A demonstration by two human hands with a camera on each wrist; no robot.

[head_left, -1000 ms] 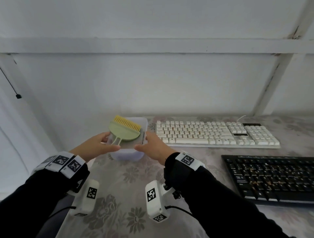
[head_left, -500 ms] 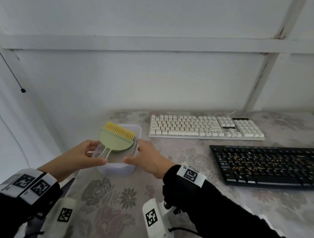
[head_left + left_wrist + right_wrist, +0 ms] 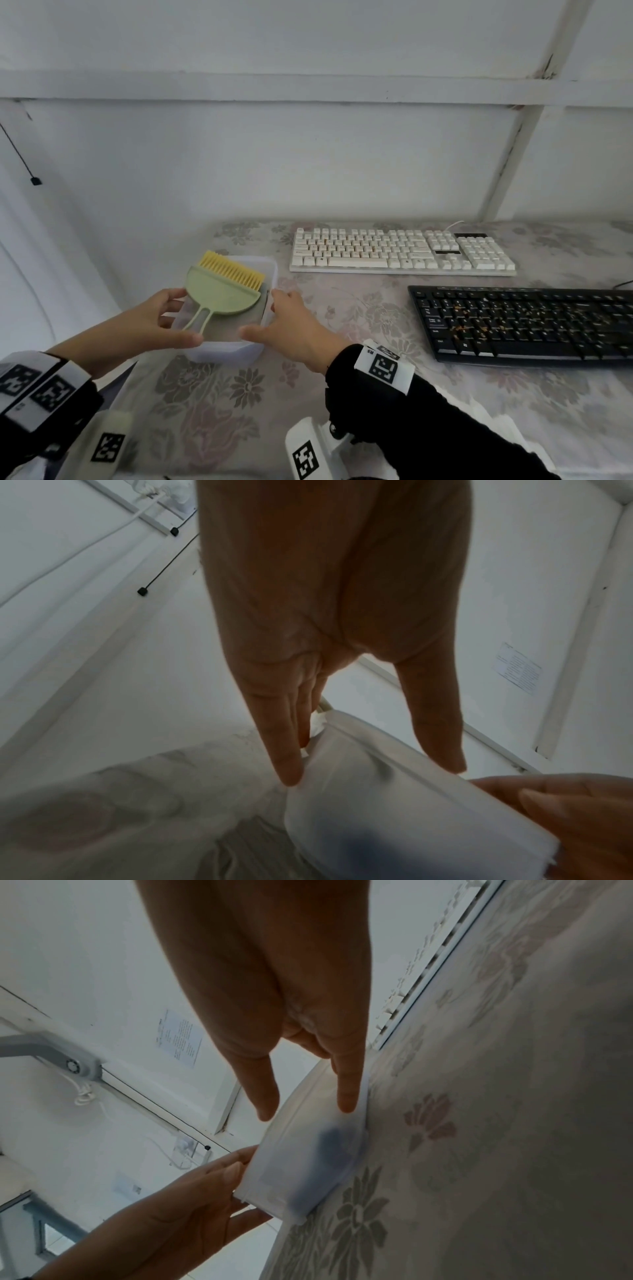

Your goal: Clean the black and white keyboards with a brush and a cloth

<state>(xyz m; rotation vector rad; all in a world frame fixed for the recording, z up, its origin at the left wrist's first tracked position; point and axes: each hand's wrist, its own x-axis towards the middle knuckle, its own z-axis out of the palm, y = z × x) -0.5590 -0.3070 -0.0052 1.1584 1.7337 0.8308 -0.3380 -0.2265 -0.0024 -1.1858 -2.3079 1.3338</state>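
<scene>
Landmark: translucent box point(image 3: 224, 353) at the table's point(image 3: 376, 394) left edge, on a floral cloth.

Left hand point(image 3: 150, 322) holds the box's left side: thumb over the near rim, fingers point(image 3: 287, 761) straight down against the outer wall. Right hand point(image 3: 291, 325) holds the box's right side: thumb along the near rim, fingers point(image 3: 346, 1093) extended flat on the wall. Neither hand curls fully round; both press the box between them. The right wrist view shows the box bottom meeting the table cloth.

Brush point(image 3: 224, 291), green body with yellow bristles, lies across the box top, bristles toward the wall, handle toward the person. A grey cloth point(image 3: 226, 329) lies inside the box beneath the brush.

White keyboard point(image 3: 400, 251) lies right of the box, toward the wall. Black keyboard point(image 3: 524, 323) lies right of the box, nearer the person, with orange-brown crumbs scattered over its keys.
</scene>
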